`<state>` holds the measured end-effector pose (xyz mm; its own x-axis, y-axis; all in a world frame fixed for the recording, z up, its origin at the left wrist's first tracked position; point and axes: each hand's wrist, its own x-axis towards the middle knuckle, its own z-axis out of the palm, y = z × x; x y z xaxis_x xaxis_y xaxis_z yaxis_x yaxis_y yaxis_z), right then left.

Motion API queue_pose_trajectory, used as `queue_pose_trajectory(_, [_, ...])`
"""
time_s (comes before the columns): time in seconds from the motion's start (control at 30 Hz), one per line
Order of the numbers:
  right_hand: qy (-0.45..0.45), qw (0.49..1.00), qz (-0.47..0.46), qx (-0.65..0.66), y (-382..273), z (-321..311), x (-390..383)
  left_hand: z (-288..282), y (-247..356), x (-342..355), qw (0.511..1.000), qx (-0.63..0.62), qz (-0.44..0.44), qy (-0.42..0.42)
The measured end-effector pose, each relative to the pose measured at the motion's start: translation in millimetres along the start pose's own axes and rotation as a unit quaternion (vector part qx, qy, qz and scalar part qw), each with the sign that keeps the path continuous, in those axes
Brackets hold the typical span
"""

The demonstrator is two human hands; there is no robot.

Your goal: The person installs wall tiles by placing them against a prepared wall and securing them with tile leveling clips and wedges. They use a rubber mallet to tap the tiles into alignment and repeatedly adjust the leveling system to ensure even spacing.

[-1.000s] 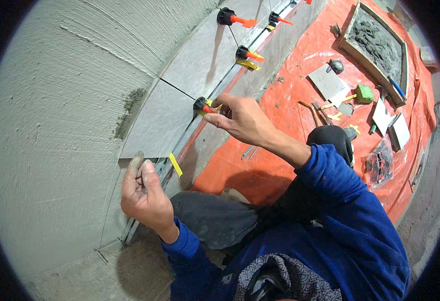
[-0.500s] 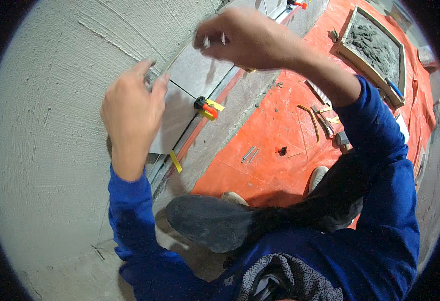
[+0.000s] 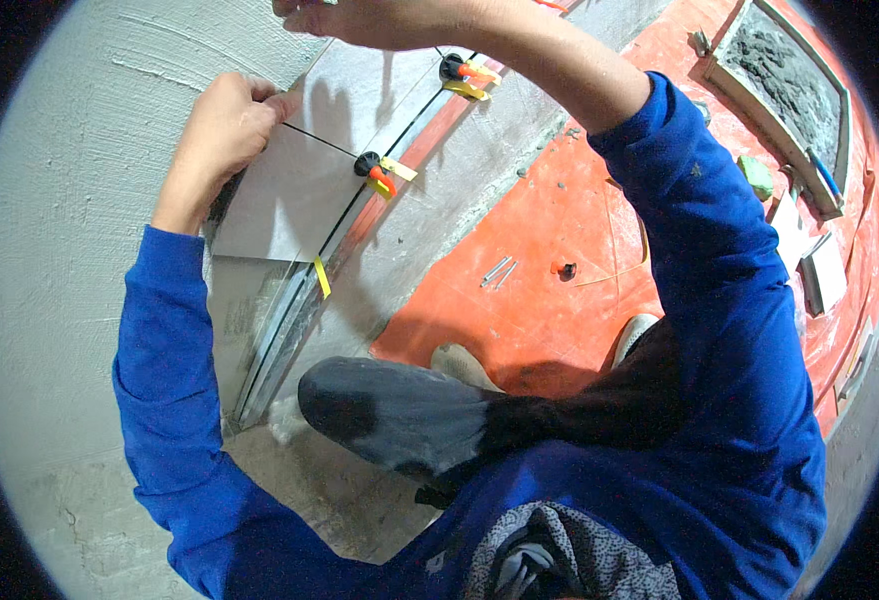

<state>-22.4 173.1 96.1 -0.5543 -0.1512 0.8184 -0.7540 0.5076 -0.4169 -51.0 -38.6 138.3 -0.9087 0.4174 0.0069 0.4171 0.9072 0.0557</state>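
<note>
Pale grey tiles stand against the mortar-coated wall. My left hand is closed, fingertips pinched at the upper end of the dark joint between the nearer tile and the farther tile. Whether it holds something small there is hidden. My right hand reaches across above the farther tile, cut off by the top edge. Small white pieces show at its curled fingers. A black-and-orange levelling clip sits at the joint's lower end beside yellow wedges. Another levelling clip is farther along.
A metal rail runs under the tiles, with a yellow strip by it. On the orange sheet lie metal pins and a loose clip cap. A mortar trough stands at far right. My bent knee is near the rail.
My left hand has gone from open fingers to a pinch at the tile joint. My right hand has moved left and up, partly out of view. The view has shifted.
</note>
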Motion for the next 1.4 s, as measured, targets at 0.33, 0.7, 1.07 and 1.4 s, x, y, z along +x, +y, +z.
queue_pose_trajectory(0.33, [-0.030, 0.997, -0.025, -0.070, 15, -1, -7, -1, -5, 13, 0.994, 0.038, -0.046, -0.088])
queue_pose_trajectory(0.7, [0.020, 0.961, -0.095, -0.258, 39, 43, -23, 5, -14, 10, 0.995, 0.080, 0.048, -0.033])
queue_pose_trajectory(1.07, [0.036, 0.953, -0.069, -0.294, 45, 42, -22, 5, -13, 9, 0.998, -0.005, -0.013, -0.067])
queue_pose_trajectory(1.4, [0.007, 0.948, -0.014, -0.318, 35, 41, -16, 5, -16, 12, 0.997, -0.002, -0.008, -0.075])
